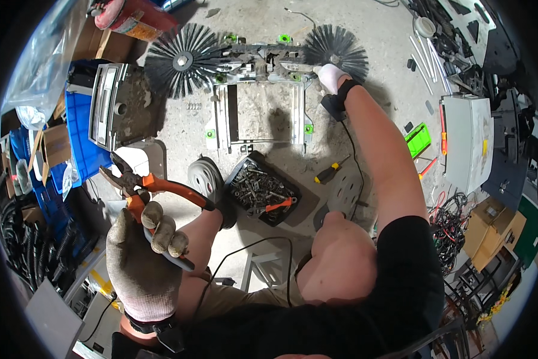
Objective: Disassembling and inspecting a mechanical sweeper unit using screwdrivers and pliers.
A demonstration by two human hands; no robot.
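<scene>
In my gloved left hand [146, 257] is a pair of pliers [182, 190] with orange and black handles, raised at the left, its jaws apart. Far off, my gloved right hand [330, 79] is closed at the right end of a metal frame [221, 116], beside a round black brush [336, 51]; what its fingers hold is hidden. A second round brush [183, 61] sits at the frame's left end. Green clips mark several spots on the frame. Between my feet stands a black bin [297, 206] full of screws and small metal parts, with an orange-handled tool on top.
A yellow-and-black screwdriver [328, 172] lies near my right shoe [344, 190]. Left of the frame is a dirty grey housing [134, 105], with a red cylinder [136, 19] behind it. On the right are a green tray [418, 140], a grey case [469, 143] and tangled cables [451, 224].
</scene>
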